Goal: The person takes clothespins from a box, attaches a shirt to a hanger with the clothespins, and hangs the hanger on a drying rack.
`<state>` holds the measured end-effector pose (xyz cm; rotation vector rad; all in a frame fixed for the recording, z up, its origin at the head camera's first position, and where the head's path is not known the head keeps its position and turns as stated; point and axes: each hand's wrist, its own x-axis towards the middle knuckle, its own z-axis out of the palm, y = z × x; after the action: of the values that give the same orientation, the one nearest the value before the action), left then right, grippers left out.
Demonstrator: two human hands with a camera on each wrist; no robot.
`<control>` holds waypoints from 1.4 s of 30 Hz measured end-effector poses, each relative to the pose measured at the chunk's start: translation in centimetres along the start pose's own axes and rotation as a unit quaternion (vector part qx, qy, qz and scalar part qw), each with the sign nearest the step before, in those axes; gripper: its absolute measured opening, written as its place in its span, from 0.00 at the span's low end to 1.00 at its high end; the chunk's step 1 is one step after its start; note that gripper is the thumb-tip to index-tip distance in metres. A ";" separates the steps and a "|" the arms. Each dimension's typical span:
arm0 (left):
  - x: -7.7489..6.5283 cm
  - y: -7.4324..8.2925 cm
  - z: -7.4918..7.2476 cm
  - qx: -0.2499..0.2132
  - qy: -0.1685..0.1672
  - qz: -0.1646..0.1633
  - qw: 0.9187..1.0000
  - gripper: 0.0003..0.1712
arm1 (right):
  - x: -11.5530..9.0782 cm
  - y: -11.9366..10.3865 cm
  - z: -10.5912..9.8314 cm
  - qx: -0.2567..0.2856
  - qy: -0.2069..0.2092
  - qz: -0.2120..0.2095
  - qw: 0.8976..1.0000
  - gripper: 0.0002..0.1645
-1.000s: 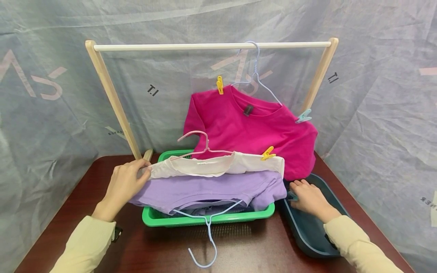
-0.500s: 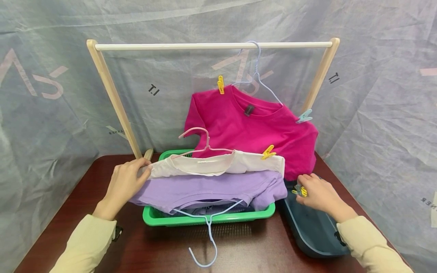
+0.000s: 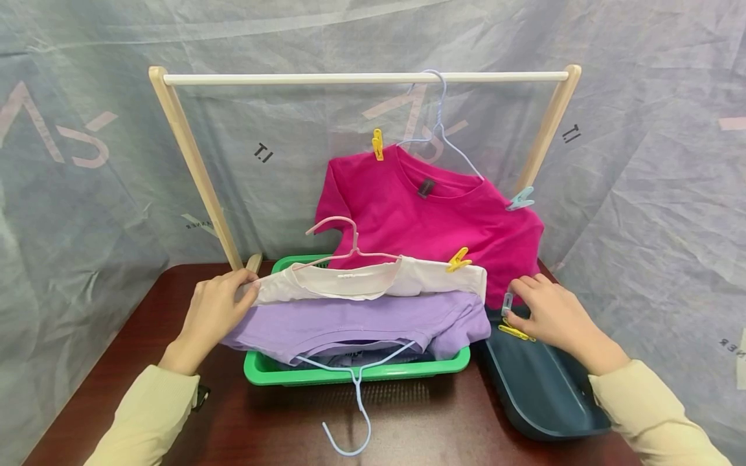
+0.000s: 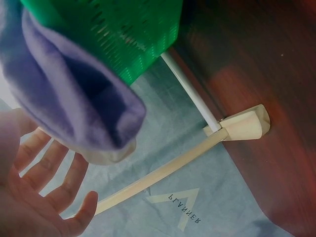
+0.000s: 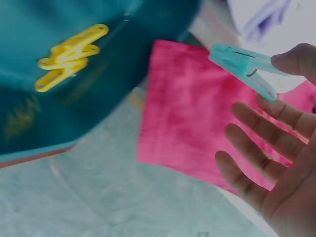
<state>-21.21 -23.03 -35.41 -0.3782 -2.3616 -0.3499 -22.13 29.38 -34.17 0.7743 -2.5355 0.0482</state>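
Note:
My left hand [image 3: 212, 314] pinches the left sleeve end of a white shirt [image 3: 431, 275], which is on a pink hanger [image 3: 354, 239]. A yellow clothespin [image 3: 459, 260] grips that shirt's right shoulder. In front lies a purple shirt [image 3: 350, 318] on a light blue hanger [image 3: 357, 388]. Both rest over a green basket [image 3: 355, 377]. At right, my right hand [image 3: 550, 317] holds a pale teal clothespin [image 5: 242, 69] between thumb and index finger, above a dark blue tray [image 3: 542, 388]. Several yellow clothespins [image 5: 69, 59] lie in the tray.
Behind, a magenta shirt [image 3: 408, 207] hangs from a white rod [image 3: 291, 79] on a wooden-legged rack [image 3: 195, 162]. Its shoulders carry a yellow clothespin [image 3: 377, 144] and a teal one [image 3: 521, 199]. A grey sheet [image 3: 280, 194] backs the dark red table [image 3: 192, 414].
My right hand has risen out of the tray with the teal clothespin. Yellow clothespins first seen at its fingers now lie below it. My left hand keeps its place on the white shirt.

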 end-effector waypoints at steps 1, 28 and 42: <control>0.0 0.0 0.0 0.000 0.000 0.000 1.000 0.04 | 0.2 -0.1 -0.2 0.000 0.009 -0.007 1.000 0.17; -0.2 0.1 0.2 -0.001 -0.001 -0.007 1.000 0.05 | 4.6 -7.0 -2.5 0.011 0.073 -0.135 0.988 0.23; -0.2 0.2 0.3 0.000 0.003 -0.013 1.000 0.06 | 7.6 -12.3 -1.3 0.070 0.061 -0.199 0.976 0.21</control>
<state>-21.22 -22.76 -35.71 -0.3467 -2.3632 -0.3637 -20.44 15.32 -30.84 1.2797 -2.2363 0.1381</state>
